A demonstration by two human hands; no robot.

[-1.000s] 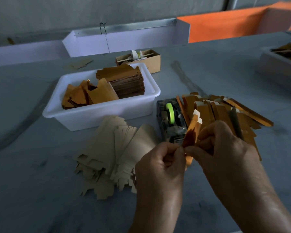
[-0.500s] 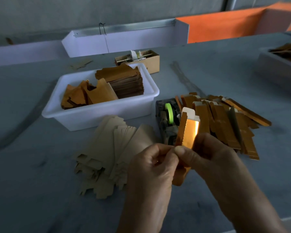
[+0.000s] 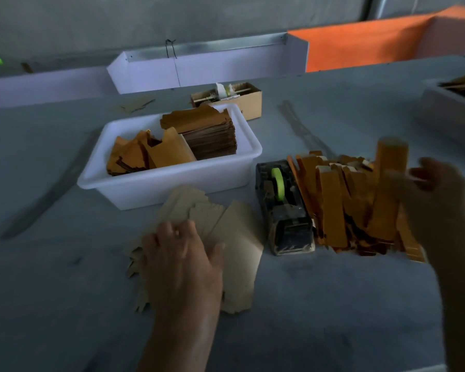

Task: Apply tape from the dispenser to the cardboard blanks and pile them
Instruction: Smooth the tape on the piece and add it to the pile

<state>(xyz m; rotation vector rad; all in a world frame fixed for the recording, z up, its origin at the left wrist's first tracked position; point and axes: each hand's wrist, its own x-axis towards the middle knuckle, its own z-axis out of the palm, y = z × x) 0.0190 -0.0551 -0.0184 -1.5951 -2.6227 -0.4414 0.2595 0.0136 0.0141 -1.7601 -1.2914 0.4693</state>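
Note:
A black tape dispenser (image 3: 285, 208) with a green roll stands in the middle of the table. To its left lies a fan of pale flat cardboard blanks (image 3: 239, 237); my left hand (image 3: 183, 261) rests on them, fingers spread. Right of the dispenser is a pile of folded gold blanks (image 3: 333, 200). My right hand (image 3: 440, 200), blurred by motion, holds one folded gold blank (image 3: 389, 167) upright over that pile.
A white tub (image 3: 169, 183) behind the pale blanks holds more gold and brown blanks. A small cardboard box (image 3: 242, 100) sits behind it. A grey tray (image 3: 446, 114) is at the far right. White and orange dividers line the back.
Both hands held one gold blank together in front of the dispenser. Now my left hand has let go and dropped onto the pale blanks; my right hand has carried the blank right, over the gold pile.

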